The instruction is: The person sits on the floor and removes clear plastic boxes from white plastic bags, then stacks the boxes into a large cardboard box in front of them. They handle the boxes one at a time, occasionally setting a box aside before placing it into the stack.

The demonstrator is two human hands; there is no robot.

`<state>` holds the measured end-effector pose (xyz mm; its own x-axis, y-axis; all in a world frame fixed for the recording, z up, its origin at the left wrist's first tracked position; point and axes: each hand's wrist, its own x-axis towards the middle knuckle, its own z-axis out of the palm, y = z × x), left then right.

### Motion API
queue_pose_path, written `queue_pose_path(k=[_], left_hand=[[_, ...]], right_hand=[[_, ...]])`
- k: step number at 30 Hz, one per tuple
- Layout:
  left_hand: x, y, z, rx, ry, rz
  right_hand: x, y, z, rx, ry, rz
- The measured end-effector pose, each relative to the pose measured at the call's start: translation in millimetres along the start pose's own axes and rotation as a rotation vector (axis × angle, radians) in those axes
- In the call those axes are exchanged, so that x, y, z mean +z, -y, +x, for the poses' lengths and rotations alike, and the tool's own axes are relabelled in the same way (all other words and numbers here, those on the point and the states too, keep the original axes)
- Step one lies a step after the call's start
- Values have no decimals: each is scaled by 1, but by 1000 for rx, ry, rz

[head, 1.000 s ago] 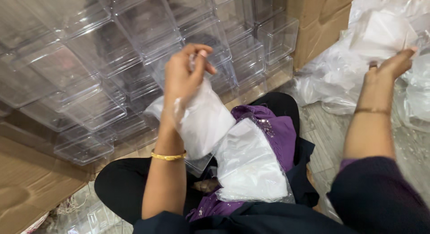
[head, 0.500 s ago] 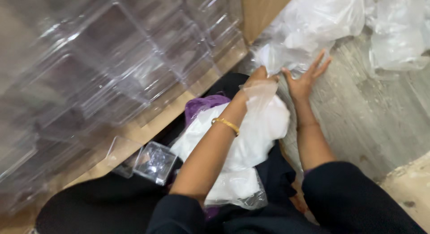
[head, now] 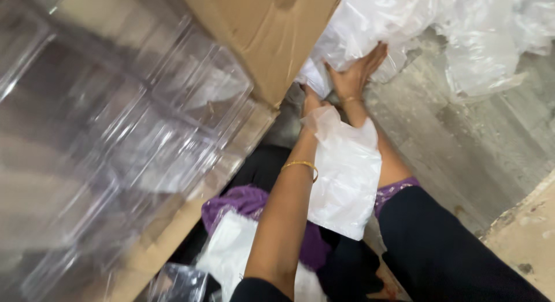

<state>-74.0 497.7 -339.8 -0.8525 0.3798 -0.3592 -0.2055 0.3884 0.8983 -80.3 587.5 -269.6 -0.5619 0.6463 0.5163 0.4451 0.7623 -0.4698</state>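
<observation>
Clear boxes (head: 115, 134) stack at left, with a cardboard box (head: 272, 30) behind them. Plastic bags (head: 439, 24) lie on the floor (head: 462, 146) at right.

A packing workroom: stacked clear plastic boxes (head: 115, 134), cardboard carton (head: 272, 36), heaped plastic bags (head: 439, 24), bare concrete floor (head: 462, 140).

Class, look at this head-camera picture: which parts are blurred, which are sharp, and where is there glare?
Head view: the stacked clear plastic boxes on the left are smeared by motion blur, with pale glare streaks; the left hand holding a white plastic bag and the right hand on the bag pile are fairly sharp; the grey floor is evenly lit.
</observation>
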Motion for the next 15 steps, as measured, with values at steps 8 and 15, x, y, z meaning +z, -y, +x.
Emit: queue_pose_path(k=[8, 15], left_hand=[[-1, -20, 23, 147, -56, -88], [-11, -16, -16, 355, 135, 602]], right_hand=[[83, -6, 59, 19, 110, -869], [105, 8, 129, -168, 559, -131]])
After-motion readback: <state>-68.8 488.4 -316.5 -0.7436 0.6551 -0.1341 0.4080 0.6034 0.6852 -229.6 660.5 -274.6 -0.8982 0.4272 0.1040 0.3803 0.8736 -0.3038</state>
